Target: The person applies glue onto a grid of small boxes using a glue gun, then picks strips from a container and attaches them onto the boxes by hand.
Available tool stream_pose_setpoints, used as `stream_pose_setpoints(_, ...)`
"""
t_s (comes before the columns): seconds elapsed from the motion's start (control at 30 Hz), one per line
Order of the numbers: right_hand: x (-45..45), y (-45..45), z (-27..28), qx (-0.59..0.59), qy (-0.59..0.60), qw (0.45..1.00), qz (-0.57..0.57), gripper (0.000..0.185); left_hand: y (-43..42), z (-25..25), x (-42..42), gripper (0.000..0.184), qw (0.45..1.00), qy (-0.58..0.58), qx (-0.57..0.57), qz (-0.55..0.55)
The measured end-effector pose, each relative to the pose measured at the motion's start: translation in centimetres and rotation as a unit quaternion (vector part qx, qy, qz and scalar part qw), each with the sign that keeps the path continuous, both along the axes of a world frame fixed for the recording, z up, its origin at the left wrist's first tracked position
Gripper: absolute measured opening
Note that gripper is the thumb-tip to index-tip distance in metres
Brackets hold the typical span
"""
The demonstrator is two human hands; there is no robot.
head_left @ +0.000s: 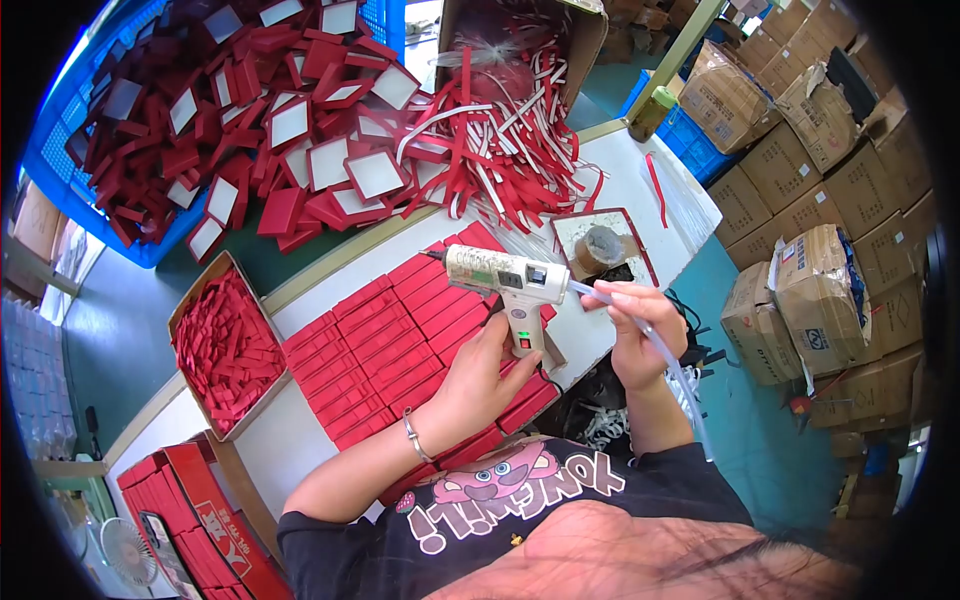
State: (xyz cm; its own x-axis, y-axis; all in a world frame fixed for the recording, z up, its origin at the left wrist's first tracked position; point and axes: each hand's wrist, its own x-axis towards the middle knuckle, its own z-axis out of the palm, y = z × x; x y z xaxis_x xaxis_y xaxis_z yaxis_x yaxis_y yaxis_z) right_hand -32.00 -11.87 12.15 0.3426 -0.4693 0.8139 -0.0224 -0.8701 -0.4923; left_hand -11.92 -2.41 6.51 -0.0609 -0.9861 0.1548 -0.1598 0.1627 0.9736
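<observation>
My left hand [484, 377] is wrapped round the handle of a white hot glue gun [508, 278], whose nozzle points left over rows of red boxes [375, 345]. A green light and a red switch show on its grip. With the fingers of my right hand [645, 335] I pinch a long translucent glue stick [668, 362]. One end of the stick is at the back of the gun, and the other hangs down past my right forearm. Behind the gun, a dirty square tray [640, 262] holds a round grey-brown roll [600, 247].
A blue crate [55, 165] overflows with red boxes with white insides. Red and white ribbon strips [510, 150] spill from a carton. A shallow box of red pieces [228, 345] lies left. Cardboard cartons [795, 170] are stacked at right; a small fan [128, 550] stands lower left.
</observation>
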Motion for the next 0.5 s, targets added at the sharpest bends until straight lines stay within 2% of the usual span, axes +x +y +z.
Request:
stream_pose_setpoints(0.07,-0.3,-0.5,-0.9,0.14,-0.047,0.988,0.046,0.011,0.0,0.2,0.0,0.043,1.0,0.005,-0.004,0.001)
stream_pose_setpoints(0.17,-0.2,-0.9,-1.7,0.317,-0.099,0.935,0.127,0.015,0.0,-0.2,0.0,0.042,1.0,-0.01,-0.006,0.002)
stream_pose_setpoints(0.27,1.0,-0.1,-1.2,0.127,-0.025,0.99,0.059,0.016,0.1,-0.2,0.2,0.042,1.0,0.004,-0.003,0.002)
stream_pose_setpoints(0.3,0.3,-0.1,-1.0,0.051,0.056,0.996,0.037,0.026,0.2,-0.3,0.2,0.042,1.0,0.016,-0.007,0.002)
stream_pose_setpoints(0.4,1.3,-0.3,-1.5,0.095,0.035,0.993,0.061,0.045,0.5,-0.2,0.3,0.041,0.999,0.034,-0.021,0.001)
stream_pose_setpoints(0.43,2.4,0.2,-1.0,0.201,-0.012,0.974,0.107,0.066,0.7,0.2,0.3,0.041,0.999,0.03,-0.028,-0.001)
stream_pose_setpoints(0.47,3.2,0.5,-0.8,0.263,0.015,0.957,0.123,0.073,0.8,0.3,0.2,0.04,0.999,0.027,-0.035,-0.003)
stream_pose_setpoints(0.5,2.7,0.0,-2.5,0.275,0.071,0.949,0.14,0.07,0.8,0.0,-0.1,0.04,0.998,0.046,-0.043,-0.007)
